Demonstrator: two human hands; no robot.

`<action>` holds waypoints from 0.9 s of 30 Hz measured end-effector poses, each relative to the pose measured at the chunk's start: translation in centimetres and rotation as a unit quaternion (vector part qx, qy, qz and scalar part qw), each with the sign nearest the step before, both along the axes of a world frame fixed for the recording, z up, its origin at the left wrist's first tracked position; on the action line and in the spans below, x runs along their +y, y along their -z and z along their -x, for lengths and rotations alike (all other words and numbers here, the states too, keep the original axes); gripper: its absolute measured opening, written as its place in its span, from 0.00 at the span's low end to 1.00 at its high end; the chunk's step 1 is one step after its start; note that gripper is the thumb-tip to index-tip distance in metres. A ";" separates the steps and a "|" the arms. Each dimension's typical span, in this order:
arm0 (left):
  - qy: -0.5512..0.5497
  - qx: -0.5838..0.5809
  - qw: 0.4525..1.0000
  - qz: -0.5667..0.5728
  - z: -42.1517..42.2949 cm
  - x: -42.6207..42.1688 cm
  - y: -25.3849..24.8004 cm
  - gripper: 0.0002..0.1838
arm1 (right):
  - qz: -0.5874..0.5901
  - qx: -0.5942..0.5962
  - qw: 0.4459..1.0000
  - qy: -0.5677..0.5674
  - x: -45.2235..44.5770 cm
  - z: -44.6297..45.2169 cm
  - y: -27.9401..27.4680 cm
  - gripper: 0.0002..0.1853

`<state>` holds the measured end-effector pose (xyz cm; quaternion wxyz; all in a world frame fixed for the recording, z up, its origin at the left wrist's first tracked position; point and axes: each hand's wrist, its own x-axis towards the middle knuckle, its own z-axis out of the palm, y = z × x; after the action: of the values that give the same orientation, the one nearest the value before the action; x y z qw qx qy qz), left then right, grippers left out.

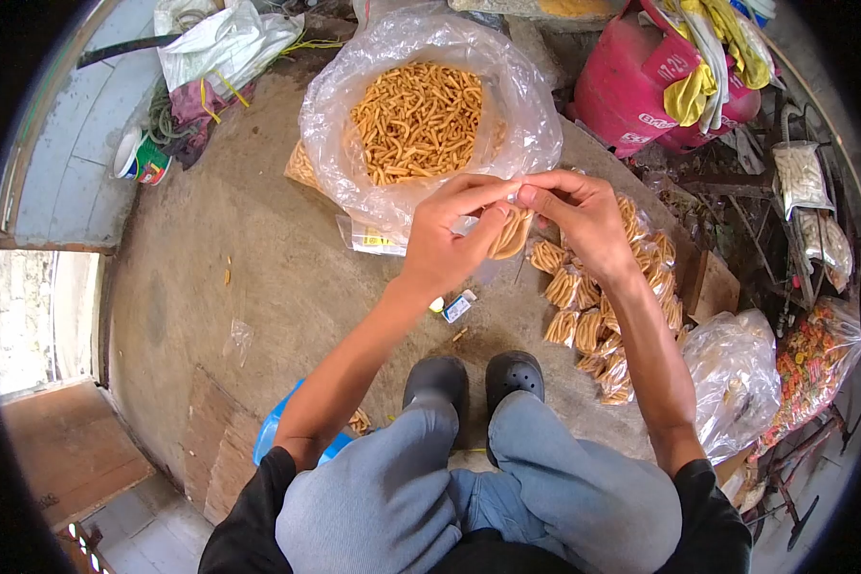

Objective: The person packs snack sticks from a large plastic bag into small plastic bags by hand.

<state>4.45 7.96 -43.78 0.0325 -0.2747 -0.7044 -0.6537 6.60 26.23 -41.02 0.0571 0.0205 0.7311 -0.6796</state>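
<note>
Between my two hands hangs a small clear plastic bag of snack sticks, its top edge pinched. My left hand is closed, thumb and forefinger on the left side of the bag's top. Fingertips of my right hand press together at the top right corner, almost meeting the left ones. Just beyond them stands a large open clear plastic sack, full of loose golden-brown snack sticks. To the right, partly behind my right forearm, several filled small bags lie heaped on the floor.
A small blue-and-white box lies on the concrete floor ahead of my shoes. Pink gas cylinders with gloves stand at upper right. A blue basin sits by my left leg, and a clear plastic bundle at right.
</note>
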 end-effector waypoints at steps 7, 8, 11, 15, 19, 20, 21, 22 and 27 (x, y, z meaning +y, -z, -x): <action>0.057 -0.305 0.945 -0.107 0.7 -0.7 -0.3 0.06 | 0.040 0.000 0.999 -0.028 -0.6 -0.3 -0.9 0.10; 0.062 -0.308 0.942 -0.115 0.7 -0.8 -0.1 0.07 | 0.035 -0.007 0.999 -0.031 -0.7 -0.3 -1.0 0.09; 0.078 -0.356 0.916 -0.168 0.7 -0.9 -0.4 0.08 | 0.009 0.002 1.000 -0.026 -0.8 -0.4 -1.6 0.08; 0.083 -0.424 0.871 -0.235 0.7 -0.8 -0.5 0.09 | -0.039 0.081 0.995 -0.030 -0.8 -0.3 -1.4 0.10; 0.081 -0.372 0.905 -0.189 0.7 -1.0 -1.5 0.10 | -0.261 0.335 0.904 -0.048 -0.4 0.3 -1.5 0.14; 0.078 -0.375 0.903 -0.193 0.7 -1.0 -1.6 0.10 | -0.300 0.398 0.865 -0.056 -0.3 0.3 -1.5 0.15; 0.075 -0.377 0.902 -0.198 0.7 -1.0 -1.7 0.11 | -0.300 0.398 0.865 -0.057 -0.2 0.3 -1.3 0.15; 0.075 -0.377 0.902 -0.199 0.8 -1.0 -1.6 0.11 | -0.273 0.377 0.884 -0.045 -0.1 0.3 -0.9 0.14; 0.064 -0.339 0.922 -0.177 0.5 -1.4 -1.5 0.10 | -0.082 0.091 0.992 -0.025 -0.3 -0.2 -1.7 0.11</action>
<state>3.95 6.54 -42.29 -0.2023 -0.0708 -0.5267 -0.8226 6.78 25.88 -39.36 0.0052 -0.0552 0.7865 -0.6152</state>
